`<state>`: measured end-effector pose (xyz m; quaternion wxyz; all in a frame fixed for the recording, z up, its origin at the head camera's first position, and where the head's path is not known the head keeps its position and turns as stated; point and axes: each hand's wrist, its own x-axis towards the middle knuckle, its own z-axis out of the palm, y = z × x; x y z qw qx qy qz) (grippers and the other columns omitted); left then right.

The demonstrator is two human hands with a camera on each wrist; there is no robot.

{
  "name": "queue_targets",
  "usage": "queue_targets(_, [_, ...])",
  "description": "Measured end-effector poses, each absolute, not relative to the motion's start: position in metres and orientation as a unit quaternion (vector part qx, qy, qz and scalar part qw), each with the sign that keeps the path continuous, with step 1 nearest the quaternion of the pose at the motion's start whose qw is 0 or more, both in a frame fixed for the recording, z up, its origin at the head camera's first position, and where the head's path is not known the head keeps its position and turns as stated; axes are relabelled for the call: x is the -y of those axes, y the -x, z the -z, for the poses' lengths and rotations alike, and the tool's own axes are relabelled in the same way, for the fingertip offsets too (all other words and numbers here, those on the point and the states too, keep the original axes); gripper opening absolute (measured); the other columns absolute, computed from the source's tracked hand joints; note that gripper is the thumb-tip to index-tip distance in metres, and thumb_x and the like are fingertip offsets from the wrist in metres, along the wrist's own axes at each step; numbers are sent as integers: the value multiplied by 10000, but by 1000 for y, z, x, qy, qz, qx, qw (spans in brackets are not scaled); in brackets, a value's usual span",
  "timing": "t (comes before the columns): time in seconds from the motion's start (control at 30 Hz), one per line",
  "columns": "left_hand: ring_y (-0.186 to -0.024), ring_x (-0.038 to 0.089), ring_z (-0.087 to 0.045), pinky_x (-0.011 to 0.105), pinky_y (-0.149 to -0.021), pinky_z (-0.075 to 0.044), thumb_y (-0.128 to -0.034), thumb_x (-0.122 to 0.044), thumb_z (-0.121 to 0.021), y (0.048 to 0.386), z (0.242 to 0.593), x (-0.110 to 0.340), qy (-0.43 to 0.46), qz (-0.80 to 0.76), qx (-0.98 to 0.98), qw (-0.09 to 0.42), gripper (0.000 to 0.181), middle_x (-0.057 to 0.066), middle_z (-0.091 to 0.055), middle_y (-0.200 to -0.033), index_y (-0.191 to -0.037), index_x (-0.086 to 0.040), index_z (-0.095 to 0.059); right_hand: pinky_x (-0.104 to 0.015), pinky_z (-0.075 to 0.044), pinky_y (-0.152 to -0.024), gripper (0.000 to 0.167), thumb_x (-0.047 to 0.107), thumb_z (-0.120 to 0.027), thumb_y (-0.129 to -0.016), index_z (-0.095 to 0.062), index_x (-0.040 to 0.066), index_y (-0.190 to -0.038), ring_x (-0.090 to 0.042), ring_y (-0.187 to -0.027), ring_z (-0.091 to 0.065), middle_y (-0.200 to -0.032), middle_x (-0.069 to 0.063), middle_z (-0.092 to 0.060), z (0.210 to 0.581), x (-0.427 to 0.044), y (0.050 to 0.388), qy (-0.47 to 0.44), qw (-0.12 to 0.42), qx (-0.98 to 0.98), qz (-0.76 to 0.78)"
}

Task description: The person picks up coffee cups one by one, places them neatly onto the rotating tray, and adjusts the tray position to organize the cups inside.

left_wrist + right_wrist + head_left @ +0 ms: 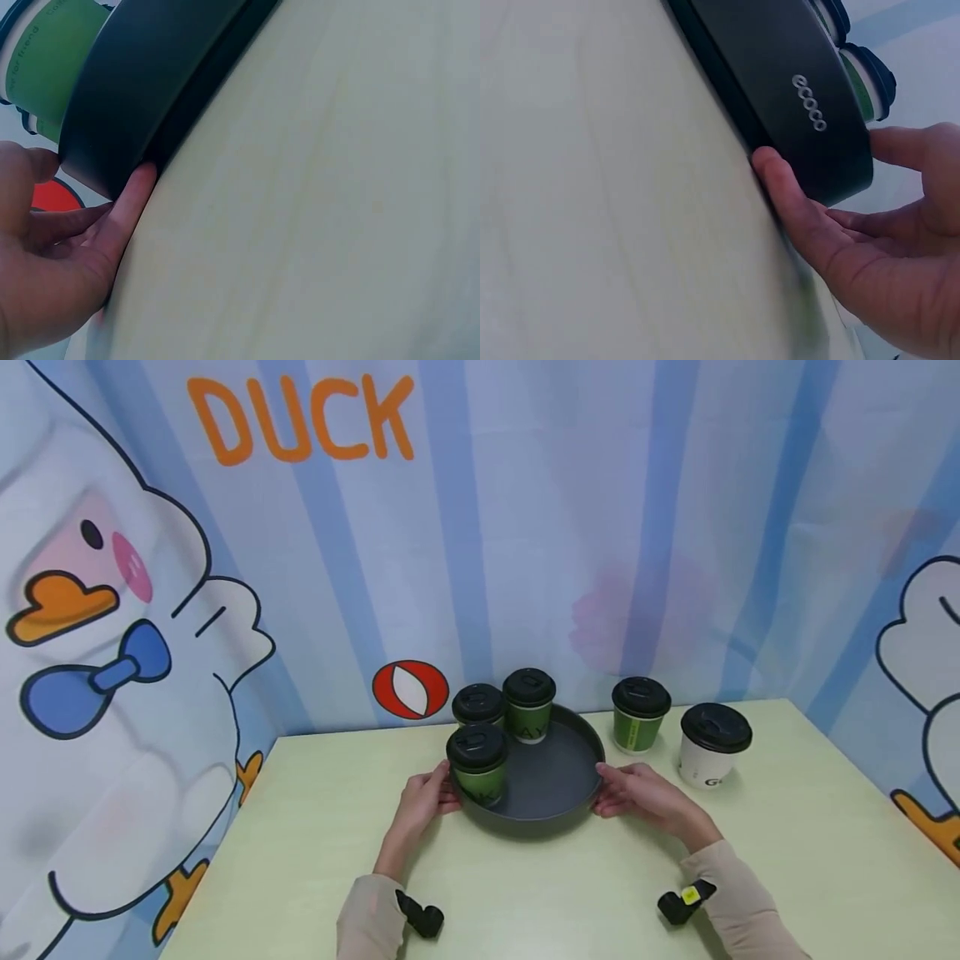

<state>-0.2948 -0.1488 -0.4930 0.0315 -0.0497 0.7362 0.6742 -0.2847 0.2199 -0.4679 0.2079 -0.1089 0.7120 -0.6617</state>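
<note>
A round dark grey tray (558, 781) carries three green paper cups with black lids: one at the front left (478, 764), one behind it (480, 703) and one at the back (529, 706). My left hand (417, 810) grips the tray's left side, thumb at the rim and fingers low against the wall. On the opposite side my right hand (645, 797) holds it the same way. The right wrist view shows the lettering "ecoco" on the tray wall (810, 105), with fingertips tucked at its lower edge. Part of the rear left cup is hidden by the front one.
To the right of the tray stand another green lidded cup (639, 714) and a white cup with a black lid (712, 745). The pale table (300, 860) ends at a printed duck curtain (517, 527) behind.
</note>
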Motion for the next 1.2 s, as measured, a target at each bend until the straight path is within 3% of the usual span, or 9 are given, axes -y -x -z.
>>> queue_targets(0.1, [-711, 135, -687, 305, -698, -628, -1099, -387, -502, 295, 492, 148, 55, -676, -735, 32, 550, 115, -698, -879, -1195, 138, -634, -374, -615, -862, 509, 319, -486, -1117, -549, -176, -1217, -250, -910, -717, -1034, -205, -694, 460, -222, 282, 107, 209, -733, 638])
queue_targets(0.17, [-710, 134, -687, 304, -699, -627, -1100, -387, -499, 295, 492, 148, 54, -673, -737, 34, 553, 115, -697, -875, -1195, 141, -634, -397, -611, -872, 573, 352, -529, -1098, -499, -183, -1300, -278, -942, -716, -1074, -227, -687, 451, -222, 278, 99, 179, -767, 608])
queue_targets(0.3, [-733, 148, -697, 327, -720, -631, -1106, -408, -477, 294, 495, 149, 47, -670, -740, 41, 589, 109, -705, -884, -1218, 152, -624, -461, -600, -870, 669, 440, -592, -1057, -470, -99, -1434, -324, -990, -719, -1135, -222, -695, 422, -222, 268, 99, 52, -857, 503])
queue_targets(0.47, [-745, 168, -699, 345, -727, -634, -1108, -418, -469, 290, 497, 149, 50, -674, -735, 53, 606, 114, -704, -897, -1236, 157, -612, -558, -549, -912, 624, 420, -679, -1012, -530, 1, -1450, -373, -1108, -668, -1216, -196, -672, 385, -236, 257, 151, -151, -906, 365])
queue_targets(0.63, [-729, 155, -695, 318, -716, -630, -1100, -434, -480, 291, 491, 147, 52, -673, -736, 50, 607, 117, -701, -892, -1231, 142, -621, -718, -381, -1015, 837, 475, -800, -889, -470, 32, -1517, -504, -1296, -476, -1436, -286, -501, 367, -281, 271, 150, -234, -925, 259])
queue_targets(0.77, [-728, 148, -696, 308, -715, -629, -1094, -435, -493, 293, 486, 147, 54, -674, -735, 45, 603, 122, -707, -900, -1238, 136, -622, -783, -300, -1014, 996, 536, -832, -815, -394, 70, -1579, -564, -1348, -380, -1515, -326, -397, 372, -320, 288, 118, -220, -942, 225])
queue_targets(0.93, [-728, 148, -703, 315, -716, -630, -1087, -433, -514, 293, 485, 149, 57, -682, -728, 45, 602, 123, -714, -907, -1254, 136, -615, -783, -310, -989, 1025, 488, -808, -868, -267, 85, -1639, -572, -1402, -302, -1589, -331, -291, 394, -348, 293, 105, -137, -944, 282])
queue_targets(1.2, [-750, 138, -687, 316, -720, -630, -1083, -432, -523, 290, 487, 147, 66, -688, -721, 49, 601, 122, -707, -942, -1260, 133, -624, -756, -389, -950, 1020, 508, -811, -869, -281, 58, -1614, -572, -1347, -388, -1531, -345, -368, 420, -352, 293, 85, -88, -942, 312])
